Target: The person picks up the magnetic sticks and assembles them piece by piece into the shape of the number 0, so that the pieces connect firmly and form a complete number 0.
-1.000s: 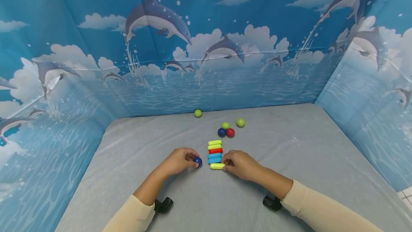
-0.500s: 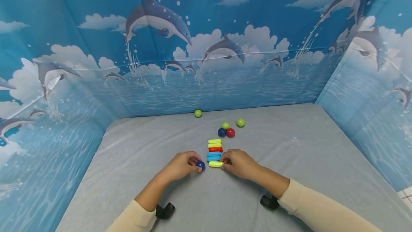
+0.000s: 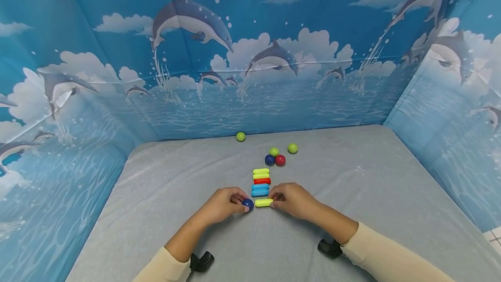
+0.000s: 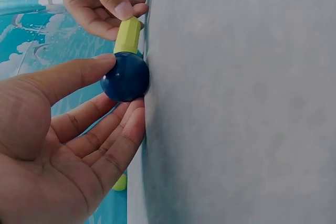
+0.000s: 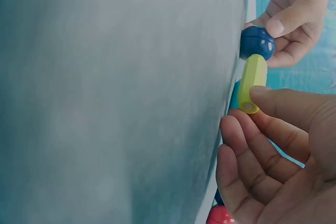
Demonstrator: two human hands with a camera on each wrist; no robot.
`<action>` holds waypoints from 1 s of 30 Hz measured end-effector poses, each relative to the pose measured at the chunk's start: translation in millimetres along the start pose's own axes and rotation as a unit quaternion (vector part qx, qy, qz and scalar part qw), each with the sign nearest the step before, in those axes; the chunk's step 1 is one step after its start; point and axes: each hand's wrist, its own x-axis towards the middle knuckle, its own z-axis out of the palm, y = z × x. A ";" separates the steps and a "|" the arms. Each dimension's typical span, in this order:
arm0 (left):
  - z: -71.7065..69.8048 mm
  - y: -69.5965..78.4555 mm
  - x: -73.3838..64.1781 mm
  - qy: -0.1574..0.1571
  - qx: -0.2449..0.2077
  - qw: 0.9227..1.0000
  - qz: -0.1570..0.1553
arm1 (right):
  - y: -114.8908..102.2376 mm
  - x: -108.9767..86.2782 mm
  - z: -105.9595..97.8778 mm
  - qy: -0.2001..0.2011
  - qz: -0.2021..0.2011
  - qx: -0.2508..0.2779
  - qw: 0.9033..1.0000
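My left hand (image 3: 223, 206) pinches a dark blue ball (image 3: 248, 205) between thumb and fingers, low over the grey cloth. From the other side, my right hand (image 3: 294, 201) pinches one end of a yellow-green rod (image 3: 263, 203). In the right wrist view the rod's far end (image 5: 257, 59) appears to meet the ball (image 5: 257, 41); whether they are joined cannot be told. Just beyond the held rod lie two light blue rods (image 3: 260, 189), a red rod (image 3: 262, 181) and two yellow rods (image 3: 261, 174), side by side in a column.
Behind the column, a blue ball (image 3: 269, 160), a red ball (image 3: 280, 160) and a green ball (image 3: 274, 152) sit clustered. Two more green balls stand apart, one to the right (image 3: 292, 148), one by the back edge (image 3: 240, 136). A dolphin-print curtain (image 3: 250, 99) surrounds the grey surface (image 3: 344, 173).
My left hand has brought the blue ball rightward and nearer to me, up to the rod's left end. The right hand's rod has come slightly away from the column.
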 end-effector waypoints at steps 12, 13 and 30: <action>4.6 -4.0 -1.0 -0.005 -0.046 0.999 0.010 | 7.8 -4.5 -1.5 -0.035 0.021 0.094 0.995; 5.1 -4.7 -0.7 -0.006 -0.051 0.999 0.009 | 9.1 -4.6 -1.5 -0.039 0.026 0.100 0.994; 10.2 -12.3 1.6 -0.010 -0.136 0.991 -0.009 | 22.3 -4.7 1.7 -0.059 0.056 0.173 0.982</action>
